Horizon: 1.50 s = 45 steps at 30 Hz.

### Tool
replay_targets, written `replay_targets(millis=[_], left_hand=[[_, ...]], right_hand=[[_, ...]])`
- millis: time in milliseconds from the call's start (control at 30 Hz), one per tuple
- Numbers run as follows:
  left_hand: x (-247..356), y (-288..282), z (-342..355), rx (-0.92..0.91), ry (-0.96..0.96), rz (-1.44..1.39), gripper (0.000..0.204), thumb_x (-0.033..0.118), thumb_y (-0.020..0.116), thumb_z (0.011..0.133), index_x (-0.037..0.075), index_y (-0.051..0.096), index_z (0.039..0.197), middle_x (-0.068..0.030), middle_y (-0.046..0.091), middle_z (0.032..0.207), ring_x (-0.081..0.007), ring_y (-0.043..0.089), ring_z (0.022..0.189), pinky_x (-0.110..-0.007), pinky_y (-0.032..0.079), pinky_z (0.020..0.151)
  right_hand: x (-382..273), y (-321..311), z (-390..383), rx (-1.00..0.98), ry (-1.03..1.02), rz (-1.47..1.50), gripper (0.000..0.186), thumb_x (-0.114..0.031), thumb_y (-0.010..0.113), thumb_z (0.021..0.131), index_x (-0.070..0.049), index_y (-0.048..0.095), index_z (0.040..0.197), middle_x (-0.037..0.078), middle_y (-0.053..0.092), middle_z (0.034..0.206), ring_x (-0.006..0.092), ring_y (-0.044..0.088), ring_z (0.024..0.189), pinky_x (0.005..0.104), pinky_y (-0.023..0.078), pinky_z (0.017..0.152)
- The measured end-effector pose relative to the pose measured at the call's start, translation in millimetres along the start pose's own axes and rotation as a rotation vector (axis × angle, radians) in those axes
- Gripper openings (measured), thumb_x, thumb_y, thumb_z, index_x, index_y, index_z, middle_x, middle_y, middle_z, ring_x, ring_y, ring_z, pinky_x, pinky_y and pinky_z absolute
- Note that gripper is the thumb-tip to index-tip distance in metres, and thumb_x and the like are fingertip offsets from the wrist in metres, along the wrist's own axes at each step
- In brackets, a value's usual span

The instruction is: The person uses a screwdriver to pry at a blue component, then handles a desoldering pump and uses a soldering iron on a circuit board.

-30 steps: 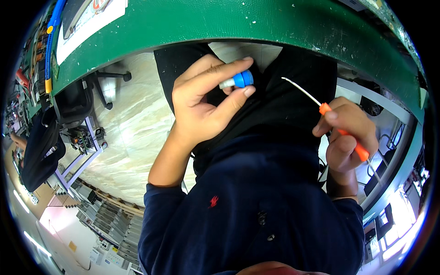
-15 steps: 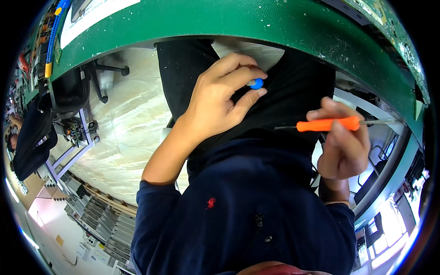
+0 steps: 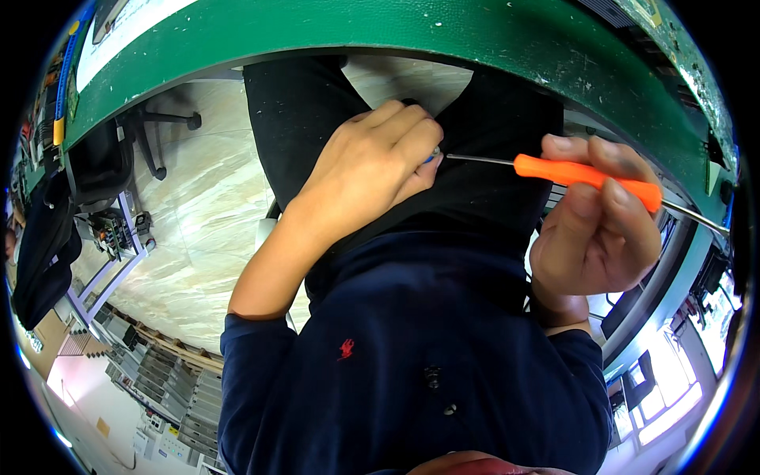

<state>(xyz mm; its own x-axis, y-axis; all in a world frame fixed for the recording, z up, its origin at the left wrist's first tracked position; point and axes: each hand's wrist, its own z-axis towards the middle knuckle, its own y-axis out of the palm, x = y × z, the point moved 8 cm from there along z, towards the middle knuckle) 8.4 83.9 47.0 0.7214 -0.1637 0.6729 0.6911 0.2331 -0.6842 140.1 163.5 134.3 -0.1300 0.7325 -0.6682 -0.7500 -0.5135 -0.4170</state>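
Note:
My left hand (image 3: 370,166) is closed over my lap, its curled fingers around a small blue and pale cylindrical part (image 3: 430,157) that is mostly hidden by them. My right hand (image 3: 595,237) grips a screwdriver (image 3: 554,169) by its orange handle, with metal shafts out of both ends. The thinner straight shaft points left and its tip lies at the blue part; I cannot tell if they touch. The other shaft sticks out to the right. My black trousers (image 3: 293,119) are beneath both hands.
A green bench edge (image 3: 380,28) curves across the top, bearing white paper (image 3: 127,36) and a blue and yellow tool (image 3: 59,119). A black chair (image 3: 107,154) and a metal trolley with boards (image 3: 115,237) are at the left. A person's dark clothing (image 3: 43,269) shows at the far left.
My left fingers have closed further over the blue part. The screwdriver has turned from upright-diagonal to nearly level, and my right hand has brought its shaft across to my left hand.

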Motion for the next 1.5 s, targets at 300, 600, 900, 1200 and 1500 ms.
replay_targets(millis=[300, 600, 900, 1200, 1500], left_hand=[[2, 4, 4, -0.019, 0.009, 0.045, 0.024, 0.007, 0.070, 0.073, 0.002, 0.055, 0.090, -0.0107, 0.060, 0.093, -0.0317, 0.057, 0.085, -0.040, 0.050, 0.073], [-10, 6, 8, 0.018, -0.010, 0.043, 0.021, 0.012, 0.071, 0.079, 0.002, 0.059, 0.092, -0.0106, 0.062, 0.090, -0.0312, 0.059, 0.086, -0.041, 0.050, 0.074], [-6, -2, 10, 0.072, 0.025, -0.074, 0.018, 0.014, 0.069, 0.082, 0.000, 0.063, 0.092, -0.0131, 0.062, 0.084, -0.0328, 0.060, 0.081, -0.042, 0.049, 0.072], [1, 3, 7, 0.116, 0.084, -0.211, 0.017, 0.016, 0.066, 0.084, 0.002, 0.057, 0.085, -0.0136, 0.059, 0.084, -0.0358, 0.057, 0.081, -0.045, 0.048, 0.071], [35, 5, 5, 0.222, 0.230, -0.243, 0.028, 0.024, 0.072, 0.078, 0.005, 0.053, 0.080, -0.0106, 0.058, 0.080, -0.0318, 0.057, 0.084, -0.041, 0.045, 0.082]], right_hand=[[3, 7, -1, -0.042, -0.011, -0.052, 0.024, 0.006, 0.052, 0.095, -0.004, 0.051, 0.116, 0.026, 0.059, 0.112, 0.0310, 0.070, 0.090, 0.0371, 0.062, 0.076], [11, 16, -5, -0.017, -0.040, -0.092, 0.026, 0.009, 0.053, 0.093, -0.004, 0.051, 0.116, 0.026, 0.058, 0.114, 0.0322, 0.070, 0.091, 0.0381, 0.061, 0.078], [14, 26, -1, -0.120, 0.041, -0.041, 0.065, 0.005, 0.051, 0.095, -0.020, 0.012, 0.139, 0.030, 0.059, 0.114, 0.0340, 0.071, 0.086, 0.0427, 0.061, 0.076], [21, 31, 2, 0.065, 0.330, 0.654, 0.040, -0.035, 0.035, 0.105, -0.004, 0.048, 0.127, 0.013, 0.053, 0.095, 0.0305, 0.060, 0.092, 0.0525, 0.045, 0.097], [17, 32, -5, 0.288, 0.317, 1.092, 0.051, -0.066, 0.044, 0.092, -0.018, 0.035, 0.078, -0.004, 0.029, 0.059, 0.0117, 0.027, 0.050, 0.0320, 0.031, 0.056]])
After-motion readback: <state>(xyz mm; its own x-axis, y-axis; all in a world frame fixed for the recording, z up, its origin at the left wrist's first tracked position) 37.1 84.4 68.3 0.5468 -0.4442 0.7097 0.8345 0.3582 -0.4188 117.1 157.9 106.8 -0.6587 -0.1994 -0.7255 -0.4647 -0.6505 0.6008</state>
